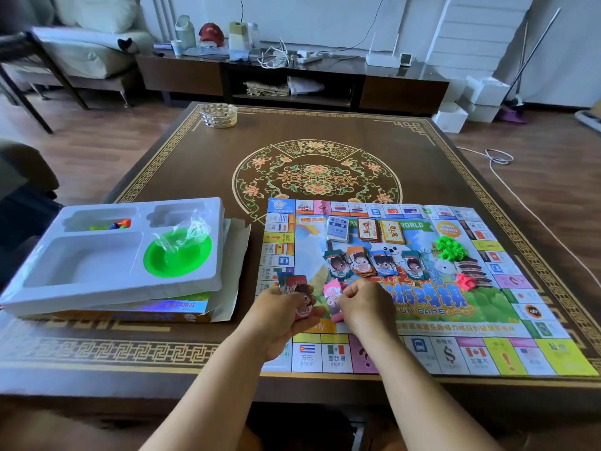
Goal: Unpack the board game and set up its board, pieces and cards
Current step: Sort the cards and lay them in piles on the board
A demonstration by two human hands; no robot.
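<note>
Red banknotes (pixel 297 292) – gripped in left hand (pixel 283 307); right hand (pixel 364 302) fingers pinch a pink note (pixel 335 297) (both above the board's (pixel 487 323) near-left area).

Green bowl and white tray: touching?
Touching. The head view shows the green bowl seated inside the white tray's round compartment, with a clear plastic bag lying in it.

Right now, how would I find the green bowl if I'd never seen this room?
Start at the big brown table, then look to its near left side for the white plastic tray sitting on the game box. The green bowl fills the tray's round right-hand hollow. It is the only bright green round thing there, with a crumpled clear bag on top of it.
</note>
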